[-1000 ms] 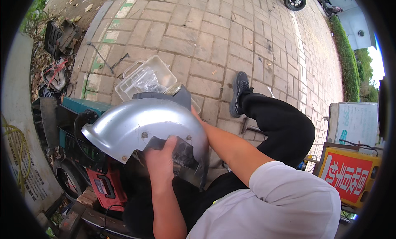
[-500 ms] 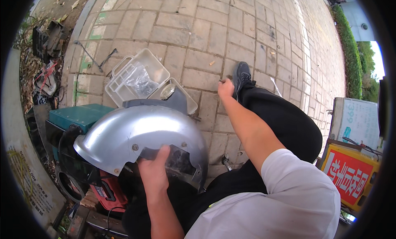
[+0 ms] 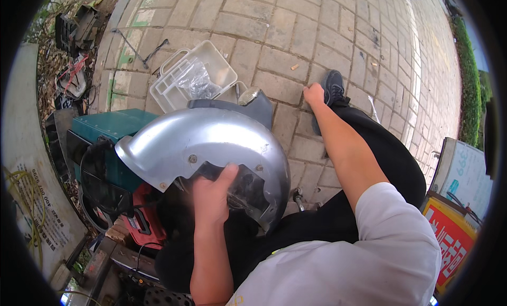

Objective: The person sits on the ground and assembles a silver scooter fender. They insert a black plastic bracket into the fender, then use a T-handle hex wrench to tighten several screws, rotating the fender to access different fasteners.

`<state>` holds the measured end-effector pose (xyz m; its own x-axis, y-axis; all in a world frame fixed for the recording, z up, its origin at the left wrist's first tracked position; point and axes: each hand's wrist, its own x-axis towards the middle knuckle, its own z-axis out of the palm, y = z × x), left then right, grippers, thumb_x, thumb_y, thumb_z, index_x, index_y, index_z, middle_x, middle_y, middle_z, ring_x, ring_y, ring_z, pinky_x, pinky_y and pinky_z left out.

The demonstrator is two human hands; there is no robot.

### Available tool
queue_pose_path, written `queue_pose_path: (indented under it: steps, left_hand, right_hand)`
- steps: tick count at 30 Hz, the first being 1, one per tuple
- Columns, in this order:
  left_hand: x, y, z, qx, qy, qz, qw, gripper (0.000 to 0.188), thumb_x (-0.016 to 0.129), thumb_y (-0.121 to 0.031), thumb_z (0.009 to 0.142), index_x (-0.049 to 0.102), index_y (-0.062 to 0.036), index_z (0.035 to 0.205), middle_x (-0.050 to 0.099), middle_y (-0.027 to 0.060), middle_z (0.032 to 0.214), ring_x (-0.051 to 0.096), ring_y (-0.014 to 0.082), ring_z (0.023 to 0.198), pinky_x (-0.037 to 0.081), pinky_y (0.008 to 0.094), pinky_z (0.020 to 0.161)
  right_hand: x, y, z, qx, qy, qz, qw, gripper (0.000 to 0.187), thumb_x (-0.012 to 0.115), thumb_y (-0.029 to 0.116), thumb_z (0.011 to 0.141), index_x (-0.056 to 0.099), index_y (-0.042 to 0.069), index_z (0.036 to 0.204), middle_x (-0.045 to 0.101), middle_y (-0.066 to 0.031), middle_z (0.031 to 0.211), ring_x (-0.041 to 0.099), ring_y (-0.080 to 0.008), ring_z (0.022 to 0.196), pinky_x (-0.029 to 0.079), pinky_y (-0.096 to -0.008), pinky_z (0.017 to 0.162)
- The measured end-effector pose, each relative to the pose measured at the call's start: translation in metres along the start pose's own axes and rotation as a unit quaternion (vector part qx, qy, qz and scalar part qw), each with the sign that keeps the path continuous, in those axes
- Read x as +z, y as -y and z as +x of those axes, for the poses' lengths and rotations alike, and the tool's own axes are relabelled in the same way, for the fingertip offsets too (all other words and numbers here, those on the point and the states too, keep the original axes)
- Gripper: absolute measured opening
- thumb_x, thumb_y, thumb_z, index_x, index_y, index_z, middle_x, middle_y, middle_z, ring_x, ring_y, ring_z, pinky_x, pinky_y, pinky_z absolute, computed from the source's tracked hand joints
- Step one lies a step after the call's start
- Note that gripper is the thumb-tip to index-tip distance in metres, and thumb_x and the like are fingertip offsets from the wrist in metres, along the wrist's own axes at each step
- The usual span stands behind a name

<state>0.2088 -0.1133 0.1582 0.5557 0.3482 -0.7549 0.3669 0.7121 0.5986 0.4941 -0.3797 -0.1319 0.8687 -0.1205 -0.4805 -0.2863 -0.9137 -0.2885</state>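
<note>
A silver, curved fender [image 3: 211, 132] with a dark inner side lies across my lap. My left hand [image 3: 211, 198] is closed on its lower edge at the cut-out, thumb on the outer face and the other fingers hidden behind. Bolts or rivets dot its side. My right hand [image 3: 315, 93] reaches out low beside my dark shoe [image 3: 334, 89]. Its fingers are curled closed, and whatever they hold is too small or hidden to make out. Beyond the fender sits a clear plastic organizer case [image 3: 226, 76], open, with a clear plastic bag [image 3: 196, 79] inside.
On the left stand a teal box [image 3: 116, 121] and a red case [image 3: 148, 227]. A metal rod [image 3: 129, 44] and a wrench [image 3: 374, 108] lie on the paving [image 3: 285, 26]. A yellow-framed red sign [image 3: 449, 242] stands at the right. Scrap parts [image 3: 74, 76] border the paving.
The view has shifted, so most things sit farther right and higher. The fender has moved slightly with my left hand, which keeps its grip. My right hand remains closed near the shoe.
</note>
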Motion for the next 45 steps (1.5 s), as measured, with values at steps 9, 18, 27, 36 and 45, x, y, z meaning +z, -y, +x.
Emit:
queue_pose_path:
  steps: [9, 18, 27, 36, 45]
  left_hand:
    - [0.013, -0.036, 0.001, -0.014, 0.115, -0.124, 0.986, 0.034, 0.062, -0.025, 0.098, 0.061, -0.0018, 0.122, 0.068, 0.0091, 0.115, 0.067, 0.022, 0.104, 0.053, 0.0376, 0.092]
    - [0.034, -0.035, -0.021, 0.053, 0.286, -0.349, 0.891, 0.052, 0.067, -0.031, 0.093, 0.052, -0.0107, 0.139, 0.058, 0.0071, 0.137, 0.052, 0.0261, 0.13, 0.036, 0.0497, 0.113]
    - [0.048, -0.012, -0.038, 0.032, 0.329, -0.318, 0.889, 0.055, 0.067, -0.013, 0.089, 0.049, -0.0062, 0.14, 0.059, 0.0078, 0.137, 0.055, 0.0254, 0.128, 0.04, 0.0446, 0.113]
    - [0.049, -0.034, -0.077, 0.086, 0.354, -0.269, 0.891, 0.063, 0.064, -0.003, 0.084, 0.045, -0.007, 0.144, 0.057, 0.0077, 0.138, 0.053, 0.026, 0.132, 0.038, 0.0453, 0.116]
    - [0.05, -0.028, -0.078, 0.093, 0.335, -0.303, 0.887, 0.066, 0.062, -0.001, 0.083, 0.04, -0.0127, 0.144, 0.051, 0.0073, 0.136, 0.05, 0.0255, 0.13, 0.04, 0.0473, 0.112]
  right_hand:
    - [-0.068, 0.041, -0.137, 0.106, 0.21, 0.461, 0.855, 0.017, 0.061, 0.009, 0.096, 0.062, -0.006, 0.105, 0.061, -0.009, 0.084, 0.06, -0.0206, 0.071, 0.055, -0.0381, 0.069]
    - [-0.154, 0.077, -0.264, 0.061, 0.216, 0.597, 0.77, 0.027, 0.054, 0.017, 0.104, 0.059, -0.008, 0.115, 0.069, -0.014, 0.101, 0.068, -0.0215, 0.083, 0.058, -0.0363, 0.078]
    - [-0.169, 0.076, -0.297, -0.042, -0.002, 0.519, 0.854, 0.023, 0.058, 0.014, 0.102, 0.063, -0.004, 0.115, 0.065, -0.0059, 0.094, 0.062, -0.0122, 0.083, 0.052, -0.0265, 0.074]
    - [-0.267, 0.071, -0.39, -0.51, 0.003, 0.182, 0.841, 0.025, 0.071, -0.003, 0.085, 0.069, 0.003, 0.108, 0.063, -0.0092, 0.099, 0.065, -0.0212, 0.085, 0.054, -0.0307, 0.074]
    - [-0.242, 0.095, -0.407, -0.585, 0.013, 0.101, 0.804, 0.026, 0.078, -0.001, 0.076, 0.071, 0.004, 0.101, 0.064, -0.0101, 0.098, 0.065, -0.0294, 0.089, 0.055, -0.0379, 0.076]
